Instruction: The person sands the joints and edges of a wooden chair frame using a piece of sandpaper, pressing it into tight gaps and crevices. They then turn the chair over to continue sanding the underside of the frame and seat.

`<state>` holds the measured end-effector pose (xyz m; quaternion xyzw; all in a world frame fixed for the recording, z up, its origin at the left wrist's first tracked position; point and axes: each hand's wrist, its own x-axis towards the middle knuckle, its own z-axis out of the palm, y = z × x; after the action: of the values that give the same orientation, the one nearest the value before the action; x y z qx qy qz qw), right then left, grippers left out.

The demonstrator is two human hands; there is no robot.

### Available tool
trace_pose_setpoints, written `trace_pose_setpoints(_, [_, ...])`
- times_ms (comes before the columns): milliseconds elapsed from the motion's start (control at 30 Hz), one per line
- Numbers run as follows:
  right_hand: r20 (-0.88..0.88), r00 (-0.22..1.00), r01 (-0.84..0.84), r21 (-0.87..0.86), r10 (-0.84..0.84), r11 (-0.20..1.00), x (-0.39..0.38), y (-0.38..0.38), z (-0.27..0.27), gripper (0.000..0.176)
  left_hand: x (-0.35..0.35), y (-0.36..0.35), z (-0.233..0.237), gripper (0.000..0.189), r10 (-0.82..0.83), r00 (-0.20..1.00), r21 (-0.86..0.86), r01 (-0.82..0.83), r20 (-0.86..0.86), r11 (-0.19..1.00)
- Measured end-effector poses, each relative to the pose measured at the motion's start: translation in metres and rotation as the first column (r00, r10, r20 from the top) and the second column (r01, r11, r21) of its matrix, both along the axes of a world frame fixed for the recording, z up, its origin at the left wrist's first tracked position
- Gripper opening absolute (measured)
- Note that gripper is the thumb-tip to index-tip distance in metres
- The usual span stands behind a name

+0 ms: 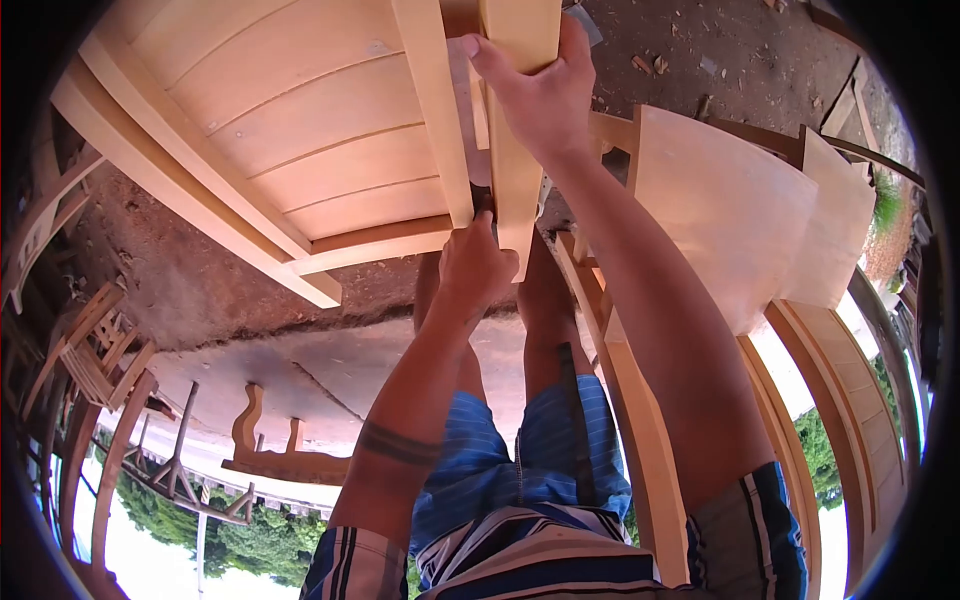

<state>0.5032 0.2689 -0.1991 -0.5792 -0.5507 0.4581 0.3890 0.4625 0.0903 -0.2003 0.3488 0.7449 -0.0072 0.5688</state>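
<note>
My left hand (478, 262) is closed around a tool with a dark handle (483, 192), the index finger stretched along it. A flat grey blade (464, 110) seems to run on from that handle into the gap between two wooden bars; its kind I cannot make out. Higher up, my right hand (545, 95) grips a thick pale wooden post (518, 190), thumb on the near face and fingers around the far edge. Beside the post, on the left, is a slatted wooden panel (330, 130) with a frame bar (437, 110) along its edge.
Smooth curved wooden boards (720, 200) stand close on the right, with more slatted framework (850, 400) below them. A wooden chair-like frame (100, 345) is at the left. A scroll-shaped wooden piece (290, 460) lies behind my legs. Scraps litter the dirt floor (660, 40).
</note>
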Motion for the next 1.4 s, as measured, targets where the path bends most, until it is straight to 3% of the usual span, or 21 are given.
trace_pose_setpoints(67, [0.049,0.999,0.0,0.052,-0.003,0.999,-0.001,0.001,-0.001,0.05,0.0,0.0,0.01,0.053,0.013,0.999,-0.001,-0.013,-0.038,1.0])
trace_pose_setpoints(167, [0.126,0.992,-0.021,0.019,0.018,1.0,0.002,0.0,-0.003,0.052,0.009,-0.013,0.015,0.056,-0.116,0.972,0.118,0.142,-0.203,0.983])
trace_pose_setpoints(267, [0.148,0.989,-0.028,0.019,0.025,0.999,0.003,-0.002,-0.007,0.055,0.007,-0.008,0.004,0.062,-0.125,0.982,-0.046,0.119,-0.145,0.992])
trace_pose_setpoints(467, [0.112,0.993,0.021,0.07,-0.028,0.997,0.0,0.0,0.003,0.048,0.001,-0.009,-0.007,0.059,0.101,0.993,-0.069,-0.097,0.057,0.993])
trace_pose_setpoints(567, [0.113,0.993,0.019,0.065,-0.026,0.998,-0.002,0.002,0.005,0.048,0.002,-0.018,0.004,0.055,-0.019,0.998,0.139,0.027,-0.059,0.99])
trace_pose_setpoints(667, [0.183,0.983,0.007,0.038,-0.014,0.999,0.001,-0.003,0.009,0.051,-0.001,0.011,-0.007,0.06,0.02,0.999,-0.177,-0.012,0.048,0.984])
trace_pose_setpoints(733, [0.209,0.978,-0.033,0.035,0.025,0.999,0.003,-0.001,0.002,0.06,0.0,0.002,0.001,0.062,0.065,0.997,-0.108,-0.059,0.051,0.992])
trace_pose_setpoints(833, [0.21,0.977,-0.055,0.08,0.037,0.995,0.003,-0.002,-0.014,0.054,0.0,-0.001,0.001,0.063,0.089,0.996,-0.036,-0.088,0.019,0.995])
trace_pose_setpoints(967, [0.267,0.962,-0.073,0.071,0.052,0.995,0.008,-0.003,-0.017,0.053,0.001,0.011,-0.005,0.062,0.109,0.993,-0.131,-0.102,0.044,0.986])
trace_pose_setpoints(1067, [0.188,0.982,-0.042,0.052,0.032,0.998,0.004,-0.003,-0.015,0.051,0.002,-0.01,0.007,0.057,0.1,0.995,0.075,-0.102,0.025,0.992])
trace_pose_setpoints(1233, [0.109,0.994,-0.028,0.075,0.02,0.997,0.005,-0.003,-0.017,0.05,0.002,0.007,-0.005,0.057,0.047,0.999,-0.067,-0.047,-0.009,0.997])
trace_pose_setpoints(1333, [0.229,0.973,-0.027,0.08,0.008,0.996,0.003,-0.005,-0.018,0.049,0.002,0.009,0.002,0.06,-0.019,0.998,-0.108,0.013,-0.06,0.994])
trace_pose_setpoints(1400, [0.21,0.976,-0.052,-0.045,0.06,0.998,0.004,-0.001,-0.019,0.067,0.002,0.017,0.006,0.062,-0.07,0.991,-0.106,0.058,-0.11,0.993])
